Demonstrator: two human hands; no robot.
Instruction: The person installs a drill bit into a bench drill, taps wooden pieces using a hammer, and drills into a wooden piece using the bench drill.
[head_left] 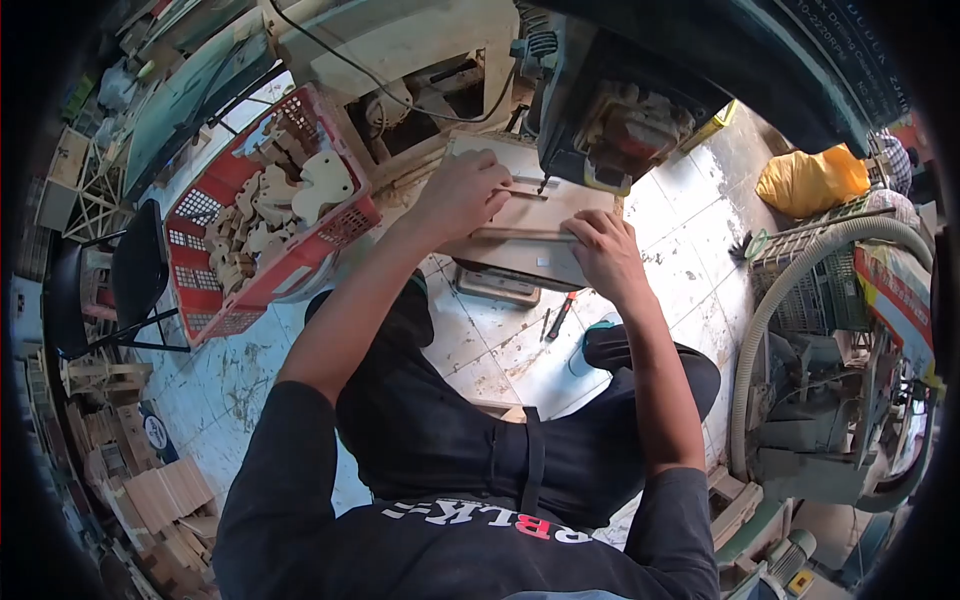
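A drill bit (543,187) hangs from the dark drill press (570,125) just above a pale wooden board (545,217) on the machine's table. My left hand (462,197) is closed at the board's left side, its fingers pinching the end of a thin brown strip (524,194) that reaches toward the bit. At the board's right front edge, my right hand (608,252) presses with curled fingers, the thumb side mostly hidden. Whether the bit touches the strip, I cannot tell.
To the left stands a red plastic crate (300,240) full of cut wooden pieces (262,205). On the tiled floor lies a red-and-black hand tool (561,316). A yellow sack (812,180) and a ribbed hose (765,330) are on the right. Behind the crate is a black folding chair (138,262).
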